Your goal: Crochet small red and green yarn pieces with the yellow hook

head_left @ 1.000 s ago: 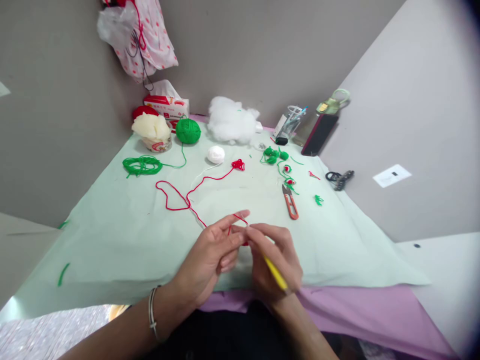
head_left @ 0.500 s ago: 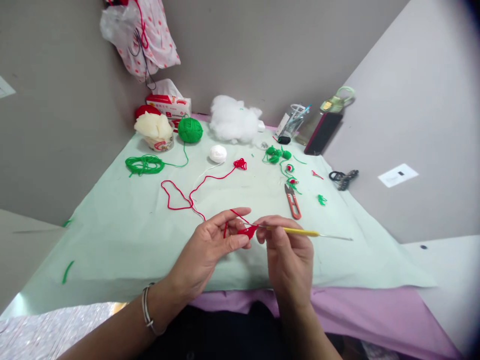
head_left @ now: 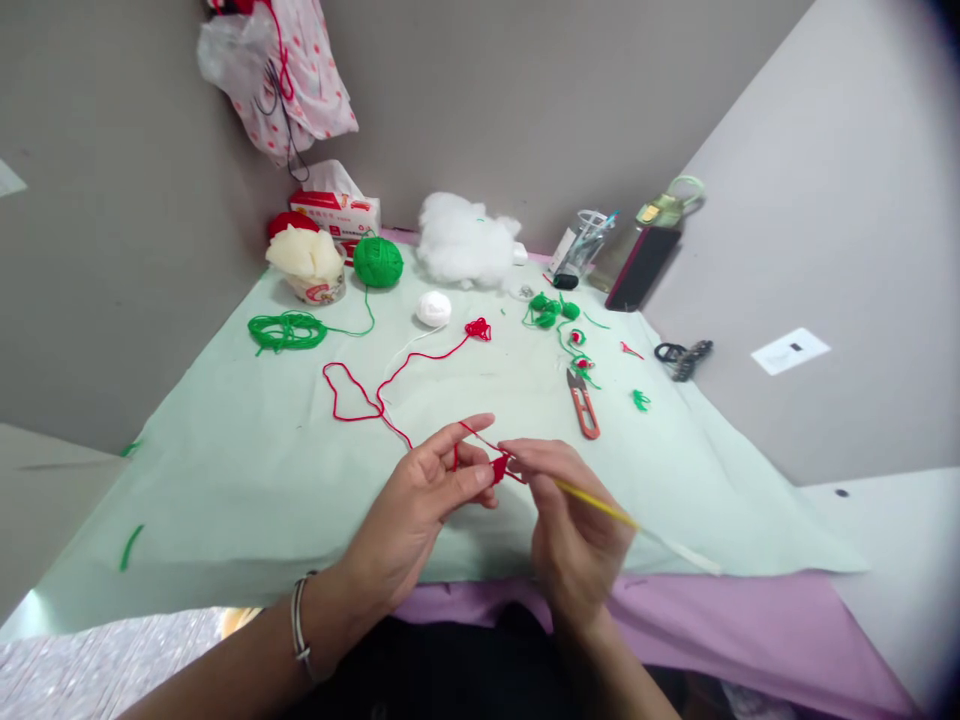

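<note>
Between its thumb and fingers, my left hand (head_left: 431,485) pinches a small red crochet piece (head_left: 499,468). Red yarn (head_left: 405,437) runs over its raised index finger and back across the table to a loose red bundle (head_left: 478,329). My right hand (head_left: 574,520) is closed around a yellow-handled crochet hook (head_left: 592,499), which slants down to the right and is blurred at its rear end. The hook's front tip meets the red yarn at the piece; the fingers partly hide it.
Orange-handled thread snips (head_left: 583,404) lie beyond my right hand, near small green and red crocheted pieces (head_left: 577,338). Farther back are a white yarn ball (head_left: 433,309), a green yarn ball (head_left: 378,262), white stuffing (head_left: 466,240), a glass holder (head_left: 581,248) and a leaning phone (head_left: 643,268).
The crochet hook has tilted, its rear end swinging down, as my right hand turned. The red piece now sits more upright in my left hand's pinch.
</note>
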A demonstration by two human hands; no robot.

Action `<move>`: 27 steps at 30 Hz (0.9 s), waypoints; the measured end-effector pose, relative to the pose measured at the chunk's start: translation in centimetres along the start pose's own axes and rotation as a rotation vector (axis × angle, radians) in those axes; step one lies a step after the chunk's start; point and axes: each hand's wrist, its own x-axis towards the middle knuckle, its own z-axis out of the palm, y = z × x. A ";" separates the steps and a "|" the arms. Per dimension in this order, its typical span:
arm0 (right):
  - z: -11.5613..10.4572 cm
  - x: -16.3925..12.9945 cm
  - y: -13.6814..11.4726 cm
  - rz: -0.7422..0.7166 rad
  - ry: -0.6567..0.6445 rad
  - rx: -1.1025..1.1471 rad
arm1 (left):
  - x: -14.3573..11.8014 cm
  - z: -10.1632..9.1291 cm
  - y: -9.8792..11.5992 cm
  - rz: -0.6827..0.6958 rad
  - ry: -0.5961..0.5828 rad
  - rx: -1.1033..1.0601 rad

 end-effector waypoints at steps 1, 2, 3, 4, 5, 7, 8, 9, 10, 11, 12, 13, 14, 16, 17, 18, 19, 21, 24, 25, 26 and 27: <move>-0.2 0.3 0.0 0.074 -0.013 0.081 | 0.0 -0.1 0.2 -0.010 -0.016 -0.005; -0.3 0.6 0.0 0.134 -0.017 0.152 | -0.1 -0.2 0.4 -0.014 -0.030 -0.006; -0.5 0.8 -0.1 0.181 -0.020 0.209 | -0.1 -0.3 0.5 -0.013 -0.036 0.000; -0.7 0.9 -0.2 0.209 -0.028 0.239 | -0.1 -0.4 0.6 -0.004 -0.032 0.008; -0.9 0.9 -0.3 0.215 -0.039 0.229 | -0.2 -0.4 0.7 0.012 -0.023 0.022; -1.1 0.6 -0.5 0.136 -0.075 0.094 | -0.2 -0.3 0.6 0.065 0.003 0.060; -1.2 0.3 -0.5 0.046 -0.106 -0.010 | -0.2 -0.2 0.5 0.093 0.016 0.077; -1.2 -0.1 -0.4 -0.063 -0.136 -0.126 | -0.2 -0.2 0.4 0.116 0.028 0.085; -1.1 -0.5 -0.3 -0.177 -0.166 -0.240 | -0.2 -0.1 0.3 0.126 0.039 0.084; -1.0 -0.8 -0.2 -0.282 -0.191 -0.334 | -0.1 -0.1 0.2 0.116 0.049 0.069; -0.9 -1.1 0.0 -0.353 -0.202 -0.399 | -0.1 -0.1 0.1 0.084 0.049 0.043; -0.7 -1.3 0.2 -0.377 -0.178 -0.424 | 0.0 -0.1 0.1 0.032 0.042 0.010; -0.6 -1.4 0.3 -0.359 -0.135 -0.403 | 0.1 -0.1 0.1 -0.027 0.032 -0.026; -0.5 -1.2 0.3 -0.227 -0.036 -0.243 | 0.2 -0.3 0.3 -0.114 0.022 -0.090; -0.4 -0.9 0.2 -0.136 0.004 -0.129 | 0.2 -0.4 0.4 -0.121 0.027 -0.111; -0.4 -0.6 0.0 -0.047 0.025 -0.017 | 0.2 -0.4 0.5 -0.108 0.033 -0.120; -0.5 -0.2 -0.2 0.023 0.021 0.073 | 0.2 -0.4 0.5 -0.078 0.037 -0.119; -0.4 0.4 -0.5 0.088 -0.022 0.148 | 0.1 -0.4 0.5 -0.018 0.022 -0.079; -0.2 0.6 -0.7 0.060 -0.064 0.096 | 0.0 -0.1 0.1 0.042 -0.010 -0.002; -0.1 0.4 -0.7 0.037 -0.067 0.063 | 0.0 0.0 -0.1 0.058 -0.015 0.008; -0.1 0.1 -0.7 0.003 -0.066 0.019 | 0.0 0.1 -0.2 0.072 -0.015 0.006; 0.0 -0.1 -0.6 -0.051 -0.064 -0.046 | 0.1 0.1 -0.4 0.082 -0.011 -0.005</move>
